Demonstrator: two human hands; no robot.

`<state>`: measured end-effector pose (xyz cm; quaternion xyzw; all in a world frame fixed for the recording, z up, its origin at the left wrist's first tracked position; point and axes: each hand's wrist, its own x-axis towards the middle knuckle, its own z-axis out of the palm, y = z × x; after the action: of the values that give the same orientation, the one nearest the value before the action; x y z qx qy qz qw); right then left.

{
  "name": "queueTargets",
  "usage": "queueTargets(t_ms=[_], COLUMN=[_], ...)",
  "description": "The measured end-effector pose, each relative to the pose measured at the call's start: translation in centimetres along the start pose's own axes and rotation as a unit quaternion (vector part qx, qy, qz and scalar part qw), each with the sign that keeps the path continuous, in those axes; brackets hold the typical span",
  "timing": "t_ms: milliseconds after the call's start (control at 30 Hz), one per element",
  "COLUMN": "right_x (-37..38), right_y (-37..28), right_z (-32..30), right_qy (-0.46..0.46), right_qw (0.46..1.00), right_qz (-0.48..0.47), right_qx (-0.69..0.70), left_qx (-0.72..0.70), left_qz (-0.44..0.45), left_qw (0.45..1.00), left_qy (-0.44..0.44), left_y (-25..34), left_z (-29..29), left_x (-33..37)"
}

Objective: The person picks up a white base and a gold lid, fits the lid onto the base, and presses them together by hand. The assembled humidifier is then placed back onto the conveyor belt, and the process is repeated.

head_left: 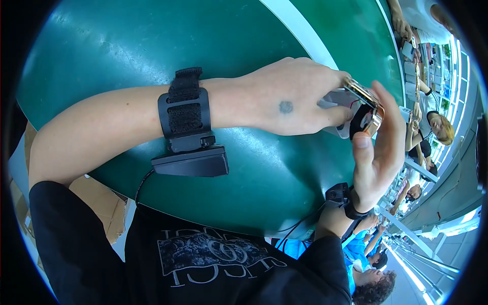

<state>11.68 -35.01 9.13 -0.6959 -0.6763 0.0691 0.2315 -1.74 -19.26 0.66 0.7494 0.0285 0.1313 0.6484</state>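
Observation:
Both of my hands meet at the right of the head view, around a gold-coloured wristwatch (375, 122) held up over the table. My left hand (297, 96) comes across from the left, its thumb and forefinger closed on the watch's gold band. My right hand (384, 145) is curled round the other side, thumb and fingers pressing the gold edge. A black part with a greyish round area sits inside the watch's loop; its details are too small to tell. Behind my left thumb is a clear plastic container (333, 130), partly hidden by the hands.
The green table (244, 173) has a pale strip (295, 25) running across it. Both wrists wear black strapped devices with cables. A cardboard box (101, 206) stands below the table's left edge. Several people work along benches at the far right.

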Motion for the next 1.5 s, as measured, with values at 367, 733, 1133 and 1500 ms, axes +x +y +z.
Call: queueTargets(t_ms=[367, 733, 1133, 1500], right_x=[-0.2, -0.1, -0.4, -0.7], right_y=[1.8, 2.8, 3.5, 3.4], right_z=[0.6, 1.2, 0.1, -0.8], right_qy=[0.052, 0.056, 0.044, 0.062], right_qw=[0.955, 0.967, 0.983, 0.989], right_qz=[0.099, 0.017, 0.037, -0.01], right_qx=[0.276, 0.248, 0.174, 0.131], left_qx=[0.083, 0.066, 0.054, 0.049], left_qz=[0.055, 0.034, 0.041, 0.051], left_qw=[0.995, 0.997, 0.997, 0.998], left_qy=[0.004, -0.037, -0.023, -0.004], left_y=[-0.9, -0.4, -0.7, -1.3], left_z=[0.1, -0.7, -0.6, 0.0], left_x=[-0.3, 0.2, 0.0, 0.0])
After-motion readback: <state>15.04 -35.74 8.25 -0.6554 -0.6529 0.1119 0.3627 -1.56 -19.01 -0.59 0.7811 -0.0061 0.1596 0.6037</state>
